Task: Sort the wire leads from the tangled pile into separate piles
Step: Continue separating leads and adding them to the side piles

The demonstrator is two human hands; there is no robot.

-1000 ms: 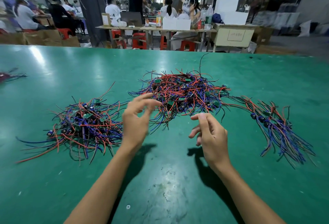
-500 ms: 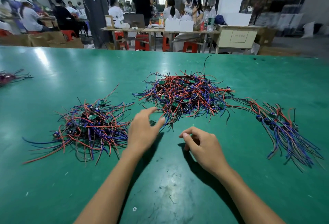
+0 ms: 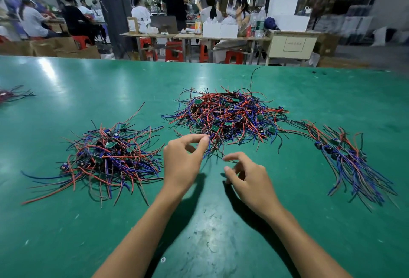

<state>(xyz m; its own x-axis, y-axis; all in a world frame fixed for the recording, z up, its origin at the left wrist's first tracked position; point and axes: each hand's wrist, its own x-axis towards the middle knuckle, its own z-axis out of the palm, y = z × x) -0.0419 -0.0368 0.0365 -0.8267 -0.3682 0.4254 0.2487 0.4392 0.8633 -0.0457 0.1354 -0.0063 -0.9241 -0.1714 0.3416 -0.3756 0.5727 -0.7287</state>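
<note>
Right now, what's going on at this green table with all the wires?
A person is sorting red and blue wire leads with small green circuit boards on a green table. A big tangled pile lies in the middle, a looser pile to the left, and a combed-out bundle to the right. The left hand reaches the near edge of the tangled pile, fingertips at a few leads; whether it pinches them is unclear. The right hand hovers beside it with curled fingers, holding nothing.

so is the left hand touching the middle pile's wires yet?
Touching. The head view shows the left hand with thumb and forefinger tips meeting on wire ends at the near edge of the middle pile. The right hand hangs apart from it.
</note>
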